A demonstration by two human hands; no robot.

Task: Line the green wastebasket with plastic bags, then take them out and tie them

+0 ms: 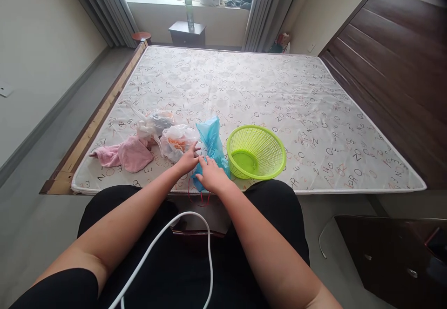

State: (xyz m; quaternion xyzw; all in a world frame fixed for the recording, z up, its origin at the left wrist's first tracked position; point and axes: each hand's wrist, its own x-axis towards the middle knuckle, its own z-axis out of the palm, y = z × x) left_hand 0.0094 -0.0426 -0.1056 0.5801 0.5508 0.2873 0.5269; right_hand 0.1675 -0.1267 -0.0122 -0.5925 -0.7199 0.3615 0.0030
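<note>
A blue plastic bag with a red drawstring lies at the near edge of the mattress. My right hand rests flat on the bag, its fingers stretched out. Just left of it, my left hand has its fingers apart, between the blue bag and a clear plastic bag with something orange inside. To the right of the blue bag a light green plastic basket leans, its mouth tipped towards me. Behind and to the left sit another clear bag with dark contents and a pink cloth.
The letter-printed mattress spreads before me, with a wooden bed frame rail on its left and a dark headboard on its right. A white cable loops over my lap. A dark cabinet stands at lower right.
</note>
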